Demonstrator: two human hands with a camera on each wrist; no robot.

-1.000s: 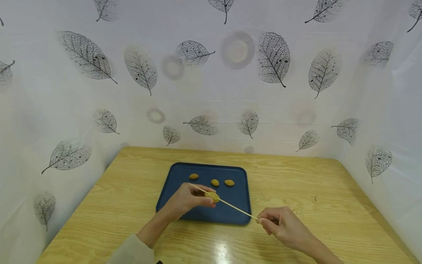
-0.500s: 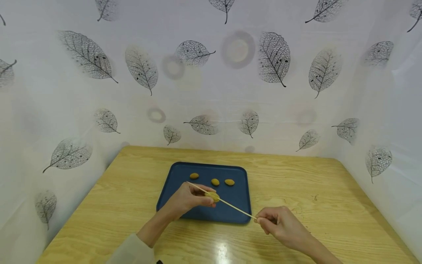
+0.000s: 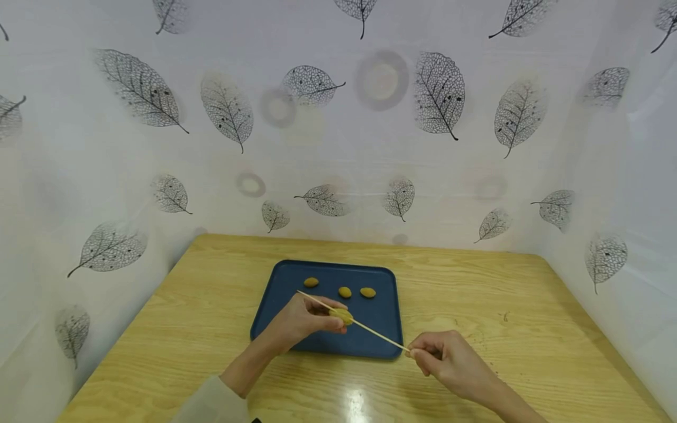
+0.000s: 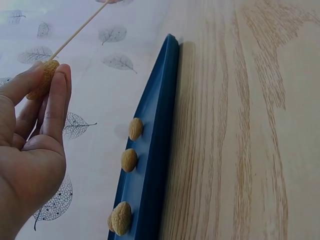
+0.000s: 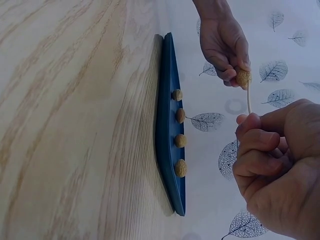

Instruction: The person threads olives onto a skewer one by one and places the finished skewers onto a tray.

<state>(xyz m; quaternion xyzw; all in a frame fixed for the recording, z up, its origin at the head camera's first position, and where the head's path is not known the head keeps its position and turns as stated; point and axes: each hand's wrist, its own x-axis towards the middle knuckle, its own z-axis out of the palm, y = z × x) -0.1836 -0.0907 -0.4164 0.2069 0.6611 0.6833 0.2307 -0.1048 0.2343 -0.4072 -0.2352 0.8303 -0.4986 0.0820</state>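
Observation:
In the head view my left hand (image 3: 297, 322) pinches a wrinkled, tan-yellow oval piece (image 3: 342, 316), walnut-like in looks, between thumb and fingers. A thin wooden skewer (image 3: 378, 335) runs through this piece, and its far end sticks out above the left hand. My right hand (image 3: 453, 363) pinches the skewer's other end, its fingers curled. Both hands are above the near part of a dark blue tray (image 3: 317, 346) and its right corner. Several similar oval pieces (image 4: 129, 160) lie on the tray in the left wrist view; the left hand hides part of them in the head view.
The tray rests on a light wood-grain table (image 3: 476, 294). Behind and beside the table hangs a pale sheet (image 3: 338, 147) printed with dark leaves.
My right hand has shifted slightly left, and the skewer's far end sticks out a bit further past the oval piece. The left hand stays almost still; the pieces on the tray have not moved.

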